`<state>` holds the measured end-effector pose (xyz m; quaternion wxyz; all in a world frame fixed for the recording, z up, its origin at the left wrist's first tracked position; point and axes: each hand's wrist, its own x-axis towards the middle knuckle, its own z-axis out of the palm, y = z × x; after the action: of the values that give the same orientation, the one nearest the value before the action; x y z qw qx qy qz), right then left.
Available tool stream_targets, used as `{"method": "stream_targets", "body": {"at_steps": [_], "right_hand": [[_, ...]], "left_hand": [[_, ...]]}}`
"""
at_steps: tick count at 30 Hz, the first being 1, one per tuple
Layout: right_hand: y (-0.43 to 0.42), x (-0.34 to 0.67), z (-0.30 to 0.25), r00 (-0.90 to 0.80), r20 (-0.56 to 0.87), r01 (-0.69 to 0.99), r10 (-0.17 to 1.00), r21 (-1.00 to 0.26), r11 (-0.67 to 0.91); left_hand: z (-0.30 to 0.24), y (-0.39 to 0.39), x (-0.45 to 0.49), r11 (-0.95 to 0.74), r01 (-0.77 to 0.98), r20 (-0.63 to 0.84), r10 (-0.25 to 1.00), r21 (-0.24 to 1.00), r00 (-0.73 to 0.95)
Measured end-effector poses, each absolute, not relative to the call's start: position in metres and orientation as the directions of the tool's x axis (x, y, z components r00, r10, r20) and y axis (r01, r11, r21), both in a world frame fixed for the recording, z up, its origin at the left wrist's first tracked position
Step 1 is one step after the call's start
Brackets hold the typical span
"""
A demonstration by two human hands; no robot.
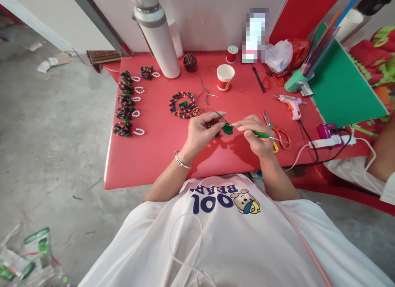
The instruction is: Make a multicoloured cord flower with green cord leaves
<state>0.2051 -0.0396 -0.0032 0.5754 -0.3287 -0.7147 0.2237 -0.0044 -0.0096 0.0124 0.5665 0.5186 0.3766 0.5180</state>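
Observation:
Between my hands is a small green crochet piece [228,129]. My left hand [202,128] pinches its left side, with green yarn running over the fingers. A crochet hook with a green grip [261,134] lies in my right hand [254,133], its tip at the green piece. Just beyond my left hand rests a multicoloured crocheted strip [182,105] curled in a ring. Near it, a needle [212,95] lies with a bit of green yarn. A ball of dark multicoloured yarn [190,62] sits farther back.
Several crocheted flowers with bead loops [122,128] line the red table's left side. A tall white flask [160,40], paper cup [225,78] and thread spool [232,54] stand behind. Scissors [279,135], a pink glue gun [293,106] and a power strip [331,142] lie at right.

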Motion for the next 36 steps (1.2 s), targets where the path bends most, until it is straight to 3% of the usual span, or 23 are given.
{"method": "stream_targets", "body": {"at_steps": [4,9,17,21,25,29,36], "right_hand": [[-0.041,0.205,-0.003,-0.153,0.706,0.315,0.691,-0.628,0.711],[-0.043,0.201,-0.011,-0.211,0.778,0.517,0.592,-0.425,0.743],[-0.049,0.19,-0.032,-0.159,0.837,0.675,0.523,-0.295,0.677],[-0.044,0.188,-0.035,-0.122,0.86,0.643,0.496,-0.312,0.7],[-0.037,0.194,-0.026,-0.164,0.854,0.492,0.494,-0.363,0.791],[-0.035,0.207,-0.006,-0.317,0.741,0.357,0.592,-0.485,0.798],[-0.037,0.217,0.02,-0.398,0.615,0.362,0.681,-0.577,0.732]], "left_hand": [[0.01,-0.009,-0.003,-0.104,-0.165,0.13,0.98,0.981,0.151],[0.008,-0.009,0.0,-0.088,-0.197,0.117,0.983,0.977,0.139],[0.009,-0.012,0.004,0.18,-0.392,-0.093,0.968,0.902,0.232],[0.01,-0.011,-0.001,0.331,-0.466,-0.165,0.918,0.821,0.36],[0.014,-0.006,-0.012,0.453,-0.434,-0.217,0.843,0.779,0.492],[0.014,0.0,-0.021,0.449,-0.378,-0.235,0.838,0.81,0.492],[0.012,0.002,-0.021,0.393,-0.356,-0.203,0.86,0.848,0.467]]}}
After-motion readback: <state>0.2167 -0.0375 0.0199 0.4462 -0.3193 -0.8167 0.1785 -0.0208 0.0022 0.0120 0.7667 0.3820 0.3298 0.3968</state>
